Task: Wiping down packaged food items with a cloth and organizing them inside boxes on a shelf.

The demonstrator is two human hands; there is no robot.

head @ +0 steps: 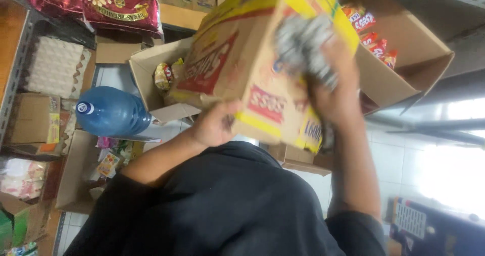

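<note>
I hold a large cardboard box (242,69) printed in yellow and red, tilted in front of me. My left hand (216,125) grips its lower edge from beneath. Against the box's right side my right hand (337,97) presses a crumpled grey-silver packet (303,44) while gripping the box. My dark sleeves and shirt fill the bottom of the view.
Behind the held box an open carton (404,59) holds red and orange snack packets. A second open carton (151,79) with yellow packets, a blue water jug (111,112), a grey egg tray (55,66) and dark red bags (116,3) are on the left. White floor tiles (399,165) show at right.
</note>
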